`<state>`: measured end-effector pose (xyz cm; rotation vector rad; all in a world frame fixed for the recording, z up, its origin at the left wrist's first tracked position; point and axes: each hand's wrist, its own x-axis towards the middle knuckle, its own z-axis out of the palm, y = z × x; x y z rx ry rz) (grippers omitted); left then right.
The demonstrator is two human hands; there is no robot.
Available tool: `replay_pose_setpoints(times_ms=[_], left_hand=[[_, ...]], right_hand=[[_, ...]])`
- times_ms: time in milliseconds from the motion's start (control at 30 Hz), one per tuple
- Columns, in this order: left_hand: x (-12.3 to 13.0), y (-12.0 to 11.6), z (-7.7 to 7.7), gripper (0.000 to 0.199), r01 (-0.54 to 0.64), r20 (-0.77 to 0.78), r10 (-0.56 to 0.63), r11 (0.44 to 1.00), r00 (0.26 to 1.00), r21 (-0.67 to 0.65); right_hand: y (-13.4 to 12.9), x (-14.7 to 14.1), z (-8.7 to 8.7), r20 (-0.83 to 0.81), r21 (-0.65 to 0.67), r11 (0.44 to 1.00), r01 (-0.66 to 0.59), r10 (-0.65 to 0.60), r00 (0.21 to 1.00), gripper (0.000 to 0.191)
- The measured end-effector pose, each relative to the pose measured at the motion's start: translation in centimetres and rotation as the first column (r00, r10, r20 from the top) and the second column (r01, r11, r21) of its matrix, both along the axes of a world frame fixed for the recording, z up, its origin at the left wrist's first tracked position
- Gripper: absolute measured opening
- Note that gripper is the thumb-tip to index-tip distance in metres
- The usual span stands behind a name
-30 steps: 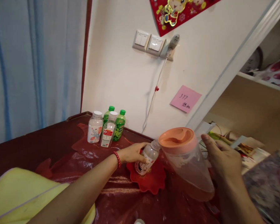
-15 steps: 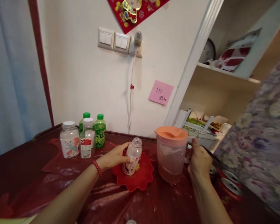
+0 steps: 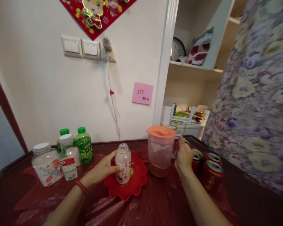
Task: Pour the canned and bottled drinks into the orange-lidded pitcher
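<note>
Left hand (image 3: 100, 170) clasped an uncapped clear bottle (image 3: 125, 158); right hand (image 3: 185, 157) gripped, to its left, an orange-lidded translucent jug (image 3: 159, 153). Tilting required steadiness.

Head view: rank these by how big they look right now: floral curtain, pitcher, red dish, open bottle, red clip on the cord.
Floral curtain
Pitcher and red dish: too alike to rank, with the dish partly hidden
Open bottle
Red clip

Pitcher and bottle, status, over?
Left hand: grip on open bottle, upright over red dish. Right hand: at handle of pitcher, orange lid on. Cans right of right hand.
</note>
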<state>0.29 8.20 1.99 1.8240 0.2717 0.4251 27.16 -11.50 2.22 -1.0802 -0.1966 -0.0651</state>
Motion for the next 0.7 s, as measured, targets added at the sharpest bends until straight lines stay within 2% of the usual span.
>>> replay_pose_setpoints(times_ms=[200,467,700], left_hand=[[0.0,-0.3,0.1,0.087,-0.023,-0.005,0.022,0.999,1.000,-0.048],[0.0,-0.5,0.0,0.081,-0.019,0.030,0.021,0.998,0.999,-0.055],[0.0,-0.3,-0.4,0.082,-0.037,0.033,0.035,0.998,0.999,0.055]], right_hand=[[0.6,0.5,-1.5,-0.020,0.012,1.000,0.006,-0.006,1.000,0.030],[0.8,0.9,-2.7,-0.031,-0.002,1.000,-0.003,0.003,1.000,0.032],[0.7,0.8,-3.2,-0.007,0.033,0.999,-0.009,0.009,1.000,0.032]])
